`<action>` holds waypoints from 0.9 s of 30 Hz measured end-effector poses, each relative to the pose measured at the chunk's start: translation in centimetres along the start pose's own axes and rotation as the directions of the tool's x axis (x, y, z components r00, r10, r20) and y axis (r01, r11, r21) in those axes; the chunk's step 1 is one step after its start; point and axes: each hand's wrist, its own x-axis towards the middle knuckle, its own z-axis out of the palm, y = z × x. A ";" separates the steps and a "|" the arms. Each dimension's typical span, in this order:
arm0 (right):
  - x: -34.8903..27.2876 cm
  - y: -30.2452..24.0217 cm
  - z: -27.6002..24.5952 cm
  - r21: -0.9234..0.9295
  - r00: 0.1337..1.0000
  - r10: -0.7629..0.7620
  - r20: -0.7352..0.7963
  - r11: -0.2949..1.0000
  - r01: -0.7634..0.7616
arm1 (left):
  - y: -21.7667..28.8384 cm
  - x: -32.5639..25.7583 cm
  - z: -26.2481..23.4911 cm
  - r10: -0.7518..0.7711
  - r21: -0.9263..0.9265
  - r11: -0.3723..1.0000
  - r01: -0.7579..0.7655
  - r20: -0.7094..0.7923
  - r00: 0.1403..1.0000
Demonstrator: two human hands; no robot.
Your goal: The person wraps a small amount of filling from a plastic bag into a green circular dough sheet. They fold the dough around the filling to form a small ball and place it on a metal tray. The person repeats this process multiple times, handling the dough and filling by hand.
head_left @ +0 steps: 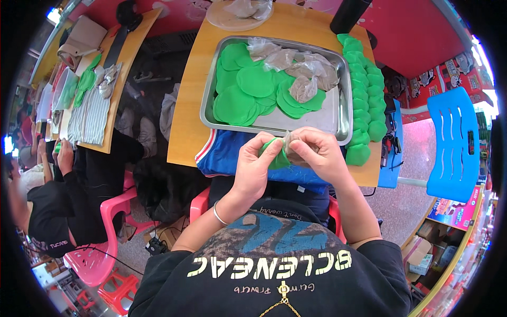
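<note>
Left hand (253,165) and right hand (320,156) are held together — a crumpled green piece (278,160) is pinched by the left, what looks like a brown-filled bag (288,146) by the right. Just beyond them, green rounds (255,81) and similar bags (320,67) are held in a tray (327,119); right of the right hand, green bundles (360,105) are lined up. Wrapping seems under way — a firm pinch is probably needed next.

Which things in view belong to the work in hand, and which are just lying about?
Likely part of the work:
green piece in the left hand
brownish bundle in the right hand
metal tray with green discs and filled bags
green mounds beside it

Apparently just lying about:
black cylinder
blue chair
beige handbag
</note>
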 end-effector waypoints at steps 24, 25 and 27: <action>-0.5 -1.8 -0.6 -0.437 0.968 -0.203 0.149 0.864 0.249 | -0.1 -0.9 -0.5 0.112 0.382 0.916 -0.120 0.042 0.993; -0.4 -2.1 -0.7 -0.474 0.971 -0.171 0.167 0.850 0.231 | 0.1 -0.9 -0.4 0.125 0.409 0.902 -0.137 0.056 0.991; -0.5 -2.7 -0.5 -0.528 0.975 -0.154 0.159 0.821 0.216 | 0.6 -1.0 0.0 0.149 0.462 0.870 -0.172 0.087 0.985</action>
